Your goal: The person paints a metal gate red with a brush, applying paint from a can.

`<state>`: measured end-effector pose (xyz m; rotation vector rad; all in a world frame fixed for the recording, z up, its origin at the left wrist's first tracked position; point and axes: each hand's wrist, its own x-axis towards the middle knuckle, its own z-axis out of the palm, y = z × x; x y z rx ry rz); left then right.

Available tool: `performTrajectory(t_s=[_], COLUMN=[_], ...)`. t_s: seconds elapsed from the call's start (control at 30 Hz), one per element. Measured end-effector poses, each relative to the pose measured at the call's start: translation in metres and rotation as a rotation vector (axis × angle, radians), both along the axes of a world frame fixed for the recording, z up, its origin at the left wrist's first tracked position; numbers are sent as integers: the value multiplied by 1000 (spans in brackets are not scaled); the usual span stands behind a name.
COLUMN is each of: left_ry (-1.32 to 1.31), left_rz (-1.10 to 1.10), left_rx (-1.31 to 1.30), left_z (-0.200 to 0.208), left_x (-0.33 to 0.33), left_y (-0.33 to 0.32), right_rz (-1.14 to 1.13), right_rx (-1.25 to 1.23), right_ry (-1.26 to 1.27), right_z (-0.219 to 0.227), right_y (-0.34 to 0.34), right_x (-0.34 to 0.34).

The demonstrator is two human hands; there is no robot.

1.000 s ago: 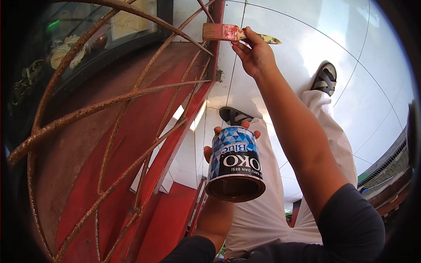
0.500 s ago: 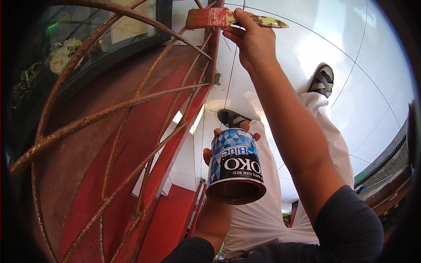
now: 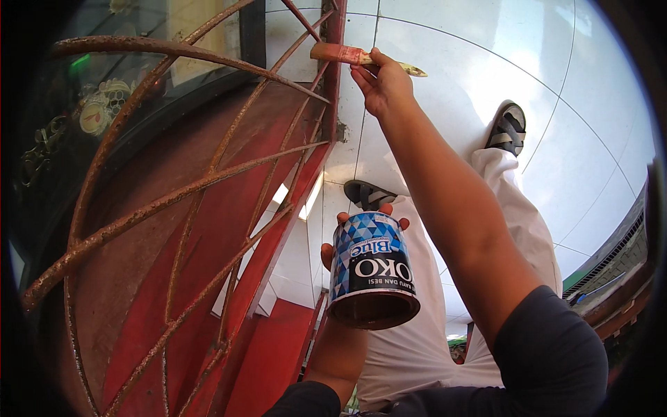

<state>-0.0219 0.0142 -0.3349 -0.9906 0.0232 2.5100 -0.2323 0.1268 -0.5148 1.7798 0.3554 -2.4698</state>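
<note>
My right hand (image 3: 385, 83) pinches the handle of a flat paintbrush (image 3: 354, 55) with a pale, paint-stained handle and reddish bristles. The bristle end lies at the red edge of a metal grille; whether it touches a bar is unclear. Below, my left hand (image 3: 326, 256) wraps round a paint can (image 3: 375, 267) with a blue triangle pattern and a black band. Its fingertips show at the can's side and far end, and the rest is hidden. The can's open rim faces me, dark brown inside.
Rusty curved bars of the grille (image 3: 187, 182) cross the left side, before a red panel (image 3: 149, 326) and a dark glass window (image 3: 146, 104). White floor tiles (image 3: 479, 62) spread to the right. My sandalled feet stand below the brush, one sandal (image 3: 508, 128) further right.
My right hand has moved slightly down and left with the brush, which is now turned more edge-on beside the red bar. The can has dipped slightly, still in my left hand.
</note>
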Motion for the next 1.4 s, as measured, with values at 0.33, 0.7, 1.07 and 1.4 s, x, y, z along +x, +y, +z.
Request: performTrajectory(t_s=[0.33, 0.7, 1.07, 1.4], left_ry=[-20, -41, -37, -34], left_rz=[-13, 2, -7, -17], left_rx=[-63, -27, 17, -61], left_z=[4, 0, 0, -2], left_x=[4, 14, 19, 25], left_y=[-6, -5, -12, -20], right_rz=[3, 397, 88, 68], right_rx=[-18, 611, 18, 45], right_ry=[43, -4, 161, 136], right_z=[1, 53, 16, -34], right_y=[3, 35, 3, -17], right_x=[11, -34, 46, 77])
